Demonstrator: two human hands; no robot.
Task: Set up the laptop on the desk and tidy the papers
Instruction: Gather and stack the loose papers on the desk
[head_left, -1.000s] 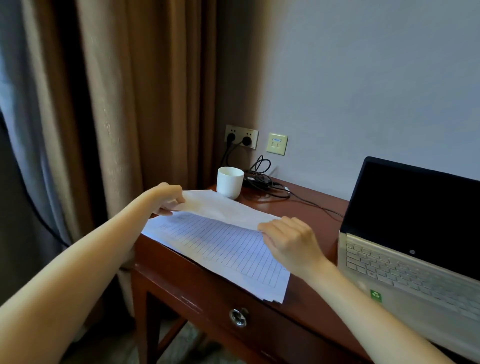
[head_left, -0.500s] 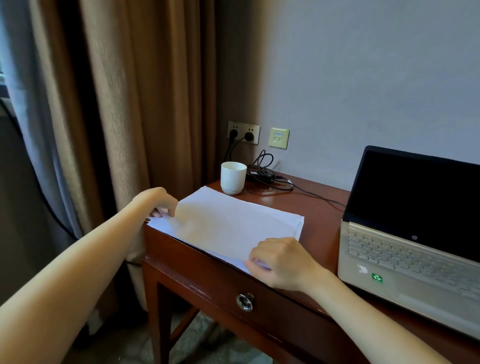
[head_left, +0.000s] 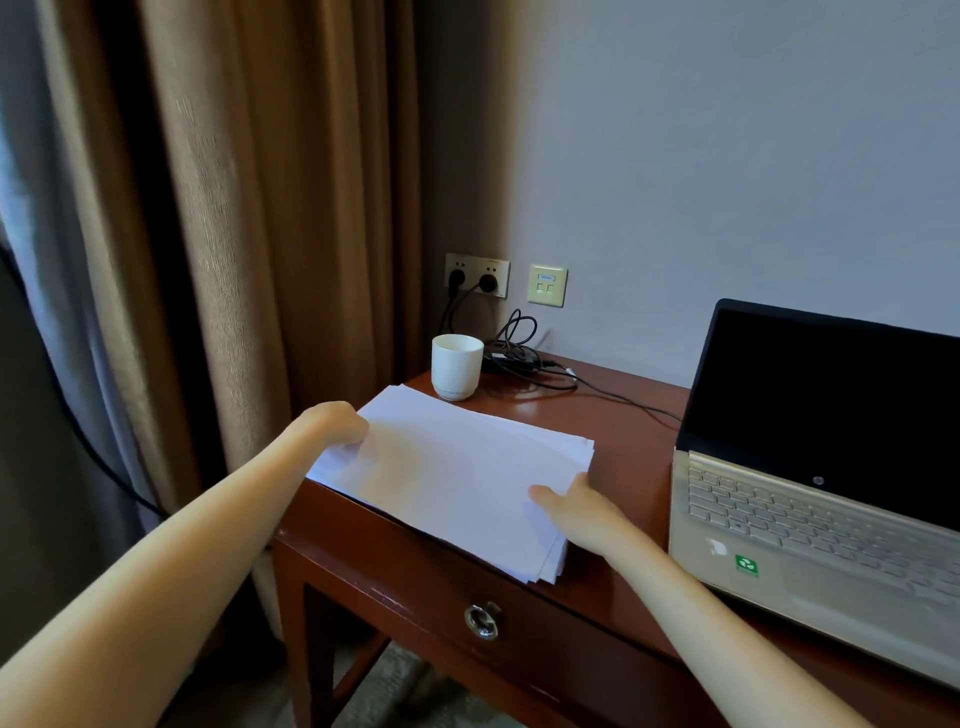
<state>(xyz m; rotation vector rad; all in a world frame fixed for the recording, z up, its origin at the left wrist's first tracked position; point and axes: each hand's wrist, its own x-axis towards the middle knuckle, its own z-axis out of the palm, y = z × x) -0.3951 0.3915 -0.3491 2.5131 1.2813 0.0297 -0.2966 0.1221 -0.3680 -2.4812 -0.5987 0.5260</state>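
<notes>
Both bare forearms reach forward from the near edge. Left hand (head_left: 332, 423) sits far-left, fingers curled, wrist bent slightly inward, gripping at its fingertips. Right hand (head_left: 582, 512) sits nearer and right, palm down, thumb extended leftward, fingers spread and pressing flat.

Two bare arms and two bare hands

Both long arms have no sleeves on them, all the way down to the fingers. The left hand (head_left: 335, 423) and the right hand (head_left: 582, 512) wear no rings, no gloves and no watch near the wrists.
</notes>
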